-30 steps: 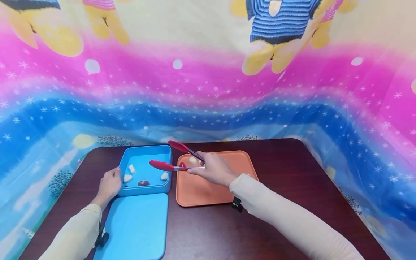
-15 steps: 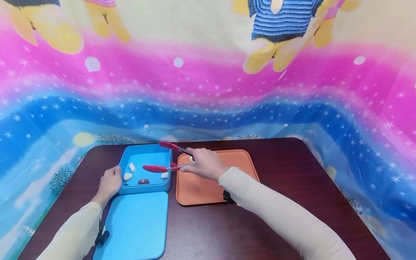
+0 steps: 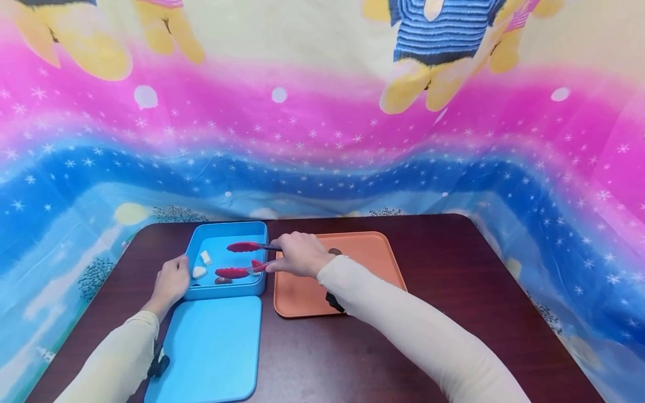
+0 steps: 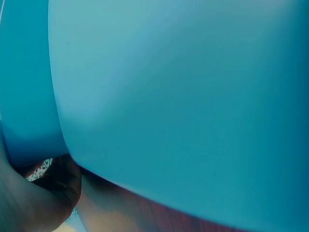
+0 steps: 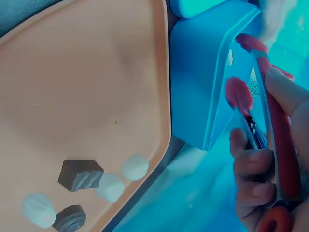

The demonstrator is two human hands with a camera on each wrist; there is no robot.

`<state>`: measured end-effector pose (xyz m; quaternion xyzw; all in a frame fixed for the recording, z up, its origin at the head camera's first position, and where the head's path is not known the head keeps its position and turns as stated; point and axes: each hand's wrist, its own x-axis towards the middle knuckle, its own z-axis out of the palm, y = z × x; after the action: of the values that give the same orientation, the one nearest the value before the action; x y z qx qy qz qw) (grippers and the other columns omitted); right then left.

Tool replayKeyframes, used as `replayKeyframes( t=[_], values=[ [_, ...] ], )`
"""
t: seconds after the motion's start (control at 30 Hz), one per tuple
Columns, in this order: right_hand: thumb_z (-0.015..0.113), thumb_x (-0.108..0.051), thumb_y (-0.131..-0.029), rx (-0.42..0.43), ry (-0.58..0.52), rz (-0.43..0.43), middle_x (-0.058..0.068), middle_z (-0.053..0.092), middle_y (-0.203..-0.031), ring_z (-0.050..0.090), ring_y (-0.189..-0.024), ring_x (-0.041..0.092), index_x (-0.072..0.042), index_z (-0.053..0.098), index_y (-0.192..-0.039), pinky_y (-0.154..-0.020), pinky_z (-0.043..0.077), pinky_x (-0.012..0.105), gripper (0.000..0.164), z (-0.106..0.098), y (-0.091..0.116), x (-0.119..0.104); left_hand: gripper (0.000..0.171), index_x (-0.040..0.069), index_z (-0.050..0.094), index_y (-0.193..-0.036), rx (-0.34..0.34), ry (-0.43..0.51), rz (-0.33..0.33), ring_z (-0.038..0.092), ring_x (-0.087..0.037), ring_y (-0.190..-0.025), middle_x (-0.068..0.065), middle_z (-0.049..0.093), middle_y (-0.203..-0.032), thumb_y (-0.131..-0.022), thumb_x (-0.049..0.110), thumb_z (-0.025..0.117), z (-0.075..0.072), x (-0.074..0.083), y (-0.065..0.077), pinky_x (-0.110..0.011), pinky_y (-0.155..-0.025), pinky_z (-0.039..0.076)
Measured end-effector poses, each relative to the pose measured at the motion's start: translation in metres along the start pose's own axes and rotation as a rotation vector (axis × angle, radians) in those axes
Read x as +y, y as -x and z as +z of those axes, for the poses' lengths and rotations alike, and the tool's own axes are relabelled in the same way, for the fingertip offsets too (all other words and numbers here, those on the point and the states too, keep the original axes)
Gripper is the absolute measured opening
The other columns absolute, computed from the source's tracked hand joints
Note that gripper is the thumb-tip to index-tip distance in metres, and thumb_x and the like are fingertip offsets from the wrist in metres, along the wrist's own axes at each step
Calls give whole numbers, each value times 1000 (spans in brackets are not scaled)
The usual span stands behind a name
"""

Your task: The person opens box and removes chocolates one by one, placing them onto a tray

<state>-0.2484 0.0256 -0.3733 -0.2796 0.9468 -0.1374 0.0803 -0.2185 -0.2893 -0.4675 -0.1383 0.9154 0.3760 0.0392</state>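
On a dark wood tabletop [image 3: 428, 263], your right hand [image 3: 301, 254] grips red-tipped tongs [image 3: 247, 247], their tips spread apart over the blue box [image 3: 227, 291], while your left hand [image 3: 171, 280] holds the box's left side with curled fingers. Inside the box lie white pieces [image 3: 199, 272] and a brown piece [image 3: 223, 280]. Just beside it, an orange tray [image 3: 312, 299] bears more pieces, brown and white [image 5: 81, 175]. A blue lid [image 3: 211, 347] lies flat on the near side of the box.
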Motion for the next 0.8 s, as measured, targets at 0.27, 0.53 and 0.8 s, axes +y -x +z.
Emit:
replayKeyframes(
  t=[0.27,0.53,0.8],
  values=[
    [75,-51,-88,-109,-32,6,-10,64,-78,54,-66,12,-19,77,-116,-50,39,26,43,0,-6,-10,68,-2,17,-159,4,0,-6,22,-56,-148,-34,22,-162,-110,43,8,1,-1,-1,-70,-118,24],
    [72,-48,-92,-185,-58,-2,-6,33,-53,37,-50,13,-18,70,-70,-44,25,25,37,-3,-12,-16,67,-2,17,-159,5,-8,-8,22,-56,-148,-33,22,-162,-110,42,8,0,-1,-1,-69,-119,24],
    [73,-48,-91,-185,-103,15,-5,36,-53,36,-49,14,-14,78,-82,-44,27,25,35,3,-13,-11,67,-3,17,-159,8,0,-3,22,-55,-148,-34,22,-162,-110,42,8,0,1,-1,-69,-119,24]
  ],
)
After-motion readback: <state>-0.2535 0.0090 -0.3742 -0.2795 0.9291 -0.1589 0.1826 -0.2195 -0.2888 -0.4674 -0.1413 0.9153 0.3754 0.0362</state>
